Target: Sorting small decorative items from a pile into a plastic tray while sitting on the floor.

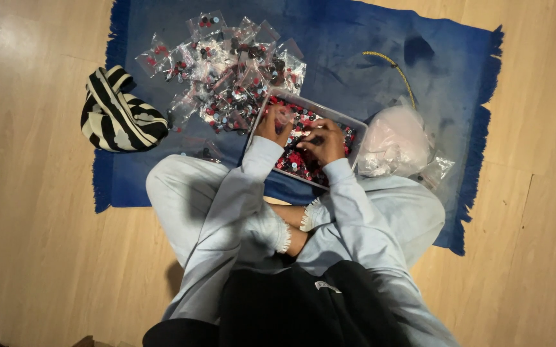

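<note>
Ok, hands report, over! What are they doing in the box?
Left hand pinching a small clear bag above the tray. Right hand down among the red and black pieces. Pile of filled bags beside the tray, nothing blocking.

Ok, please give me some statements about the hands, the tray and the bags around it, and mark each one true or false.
1. Both hands, left hand and right hand, are over the tray of small pieces. True.
2. The tray sits on bare wooden floor. False: it is on the blue rug.
3. The pile of small filled bags lies beyond the tray, toward the person's left. True.
4. The striped cloth lies inside the tray. False: it lies at the rug's left edge.
5. The pieces in the tray are mostly green. False: mostly red and dark.
</note>
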